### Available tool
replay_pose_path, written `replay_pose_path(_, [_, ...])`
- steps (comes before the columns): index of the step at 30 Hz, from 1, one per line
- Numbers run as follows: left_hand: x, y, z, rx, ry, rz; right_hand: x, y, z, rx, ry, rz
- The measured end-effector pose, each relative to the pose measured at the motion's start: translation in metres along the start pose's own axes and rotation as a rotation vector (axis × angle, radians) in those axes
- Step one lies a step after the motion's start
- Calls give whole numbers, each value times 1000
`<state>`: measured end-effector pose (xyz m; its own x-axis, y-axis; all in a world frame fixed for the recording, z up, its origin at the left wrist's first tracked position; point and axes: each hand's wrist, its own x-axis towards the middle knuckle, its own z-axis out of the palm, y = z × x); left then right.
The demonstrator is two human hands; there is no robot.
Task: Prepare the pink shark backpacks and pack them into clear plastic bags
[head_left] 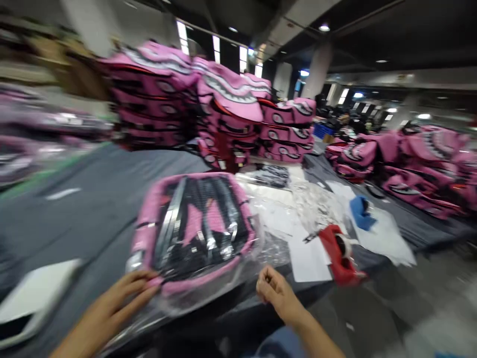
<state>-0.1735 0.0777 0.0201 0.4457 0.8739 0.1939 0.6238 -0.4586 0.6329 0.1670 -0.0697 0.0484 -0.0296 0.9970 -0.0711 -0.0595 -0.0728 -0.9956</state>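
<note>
A pink and black backpack (194, 228) lies strap side up in a clear plastic bag (261, 248) on the grey table (100, 199). My left hand (124, 293) rests at the bag's near left corner, fingers stretched out against the plastic. To the right of the bag, near the table's front edge, my right hand (274, 288) is curled into a loose fist. I cannot make out anything in it. The picture is smeared by motion.
Tall stacks of pink backpacks (223, 114) stand at the back of the table, with more piled at the right (421, 164). A red tape dispenser (341, 253), a blue object (361, 211), white sheets (309, 253) and loose plastic bags lie to the right.
</note>
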Motion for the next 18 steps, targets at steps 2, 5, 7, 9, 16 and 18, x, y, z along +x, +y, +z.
replay_pose_path(2, [-8, 3, -10, -96, -4, -61, 36, -37, 23, -232, -300, -145])
replay_pose_path(5, [-6, 13, -12, -130, 4, -82, 95, -74, 63, -662, -676, -388])
replay_pose_path(7, [-4, 19, -11, -140, 2, -84, 129, -80, 92, -990, -837, -520])
replay_pose_path(9, [-3, 22, -10, -154, -3, -78, 158, -76, 114, -1282, -955, -521])
replay_pose_path(16, [-6, 18, -9, -176, -23, -74, 211, -66, 107, -1450, -724, -166])
replay_pose_path(18, [-6, 17, -9, -185, -23, -79, 201, -70, 100, -1402, -613, -231])
